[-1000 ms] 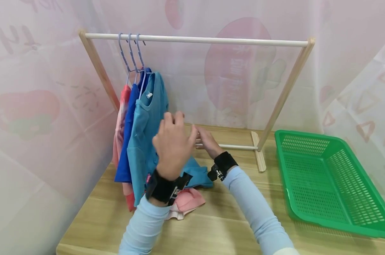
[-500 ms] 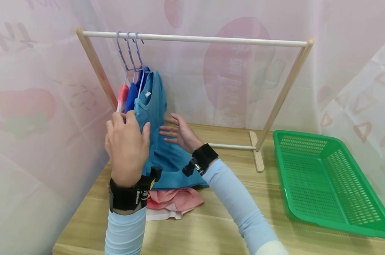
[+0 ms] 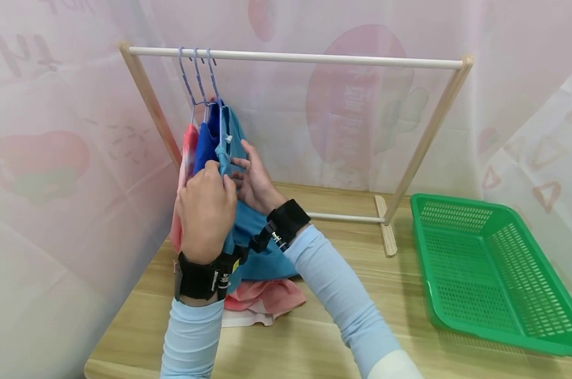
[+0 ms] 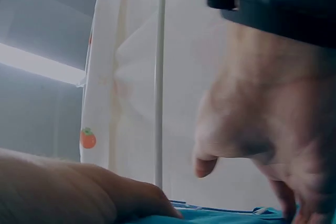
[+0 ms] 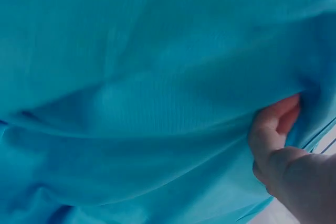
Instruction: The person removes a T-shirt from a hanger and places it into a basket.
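A teal shirt (image 3: 259, 252) hangs from the rightmost of three blue hangers on the rack, its lower part spread over the table. My left hand (image 3: 205, 210) pinches its front edge just below the neckline, fingers curled and partly hidden by the hand's back. Opposite, my right hand (image 3: 257, 181) touches the shirt's right side with loosely spread fingers. In the right wrist view the shirt (image 5: 157, 103) fills most of the picture, with the right hand (image 5: 278, 150) against its cloth. A blue shirt (image 3: 206, 145) and a pink shirt (image 3: 187, 158) hang close behind at the left.
The rack's white rail (image 3: 314, 59) runs between wooden posts; a foot (image 3: 385, 226) stands at the right. A green basket (image 3: 485, 273) sits at the table's right side. Pink-and-white cloth (image 3: 267, 300) lies beneath the teal shirt. A printed curtain (image 3: 362, 116) backs the table.
The left hand moved left from mid-air to the hanging shirts, then took the teal shirt's front edge. The right hand came left and forward against the shirt, whose neckline is now drawn narrower.
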`<action>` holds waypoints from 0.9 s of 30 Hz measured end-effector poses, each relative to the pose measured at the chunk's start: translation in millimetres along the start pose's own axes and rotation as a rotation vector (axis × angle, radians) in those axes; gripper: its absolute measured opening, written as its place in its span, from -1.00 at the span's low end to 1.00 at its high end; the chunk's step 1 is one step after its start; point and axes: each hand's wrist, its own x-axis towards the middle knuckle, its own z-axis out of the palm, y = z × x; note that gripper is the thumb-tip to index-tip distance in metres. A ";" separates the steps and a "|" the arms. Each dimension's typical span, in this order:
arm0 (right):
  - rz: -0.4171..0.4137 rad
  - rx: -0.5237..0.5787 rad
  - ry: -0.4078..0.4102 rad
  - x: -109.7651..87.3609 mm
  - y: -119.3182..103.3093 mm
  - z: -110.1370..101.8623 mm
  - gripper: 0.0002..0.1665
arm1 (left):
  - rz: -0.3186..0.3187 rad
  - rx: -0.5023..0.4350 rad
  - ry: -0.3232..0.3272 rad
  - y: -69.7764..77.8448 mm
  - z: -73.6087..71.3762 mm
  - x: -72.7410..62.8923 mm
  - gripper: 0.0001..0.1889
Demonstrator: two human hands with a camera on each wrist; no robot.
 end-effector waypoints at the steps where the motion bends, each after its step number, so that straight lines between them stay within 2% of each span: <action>1: -0.015 0.001 -0.001 -0.8 -2.4 0.6 0.02 | 0.008 -0.012 0.008 0.1 1.6 0.6 -0.63; 7: -0.120 0.025 0.036 -4.2 -14.6 5.0 -0.34 | 0.011 -0.088 0.015 10.0 6.1 4.9 -0.62; 10: -0.180 0.036 0.036 -8.7 -20.0 7.6 -0.41 | 0.008 -0.119 0.026 16.9 5.1 5.1 -0.62; 15: -0.237 -0.010 -0.001 -23.6 -31.2 9.0 -0.52 | 0.044 -0.157 0.056 26.4 -0.1 1.4 -0.59; 20: -0.259 -0.040 -0.020 -43.8 -39.3 6.7 -0.60 | 0.079 -0.192 0.045 36.9 -8.8 -8.9 -0.58; 27: -0.303 -0.067 -0.081 -79.6 -40.6 -2.2 -0.62 | 0.168 -0.250 0.040 49.4 -16.2 -33.8 -0.64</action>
